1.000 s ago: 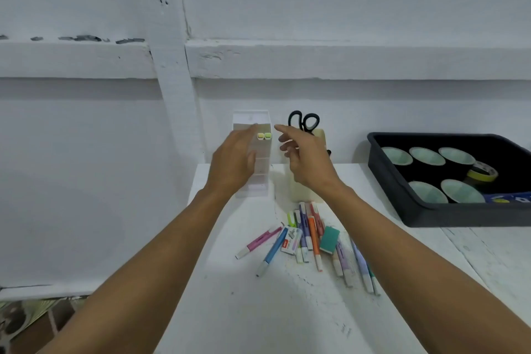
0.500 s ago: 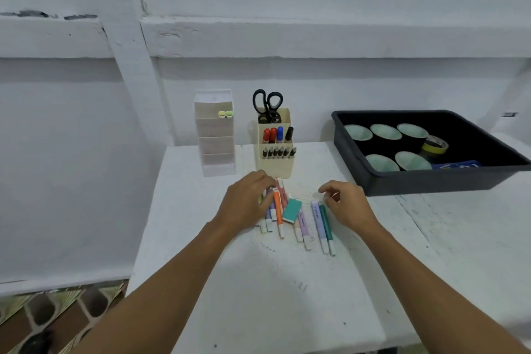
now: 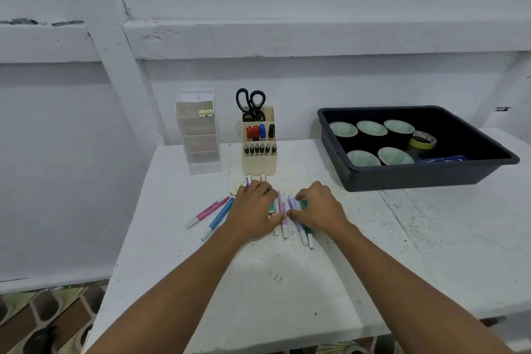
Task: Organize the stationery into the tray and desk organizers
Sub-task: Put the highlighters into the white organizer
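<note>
Left hand (image 3: 253, 210) lies fingers-down over the highlighter pile (image 3: 283, 223), grip unclear. Right hand (image 3: 319, 210) fingers curl round a lilac highlighter (image 3: 292, 202). Risk I see: lifting drags neighbours, and the teal pen (image 3: 309, 234) beneath my right fingers rolls away.

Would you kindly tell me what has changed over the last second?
Both hands dropped from the white organizer to the pen pile; the left hand covers it, the right hand pinches a lilac pen. The two highlighters, beige organizer and black tray stayed put.

Home study corner: white table (image 3: 287, 282), desk organizer (image 3: 259, 165), patterned floor tiles (image 3: 43, 319).
</note>
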{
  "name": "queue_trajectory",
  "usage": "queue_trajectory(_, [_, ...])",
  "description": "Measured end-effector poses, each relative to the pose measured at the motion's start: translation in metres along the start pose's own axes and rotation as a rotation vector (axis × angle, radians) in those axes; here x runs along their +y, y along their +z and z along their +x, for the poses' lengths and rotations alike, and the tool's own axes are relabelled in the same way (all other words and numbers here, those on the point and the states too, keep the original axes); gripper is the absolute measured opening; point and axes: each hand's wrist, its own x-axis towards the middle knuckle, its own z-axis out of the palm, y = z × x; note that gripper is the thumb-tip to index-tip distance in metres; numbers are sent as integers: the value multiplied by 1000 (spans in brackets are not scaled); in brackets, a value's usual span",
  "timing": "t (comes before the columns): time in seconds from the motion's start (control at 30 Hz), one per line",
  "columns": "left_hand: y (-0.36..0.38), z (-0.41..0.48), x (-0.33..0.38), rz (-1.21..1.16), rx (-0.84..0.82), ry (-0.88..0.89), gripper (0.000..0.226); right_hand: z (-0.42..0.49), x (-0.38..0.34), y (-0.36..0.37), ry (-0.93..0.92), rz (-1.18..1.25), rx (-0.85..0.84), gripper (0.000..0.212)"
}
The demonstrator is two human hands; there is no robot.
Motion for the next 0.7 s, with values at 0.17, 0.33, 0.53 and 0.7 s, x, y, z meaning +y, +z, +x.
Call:
queue_trajectory(0.17, [-5,11,15,92,-4,-104,70,7,4,-4,79,184,117,36])
queue_trajectory(0.33, [-3,23,28,90,-19,-173,58,8,12,-4,20,164,87,38])
queue_trajectory(0.53, [2,25,26,-75,-23,-288,30,14,17,-7,-36,181,119,38])
queue_trajectory(0.7, [-19,27,23,-739,144,-507,13,18,15,-19,-30,450,125,17])
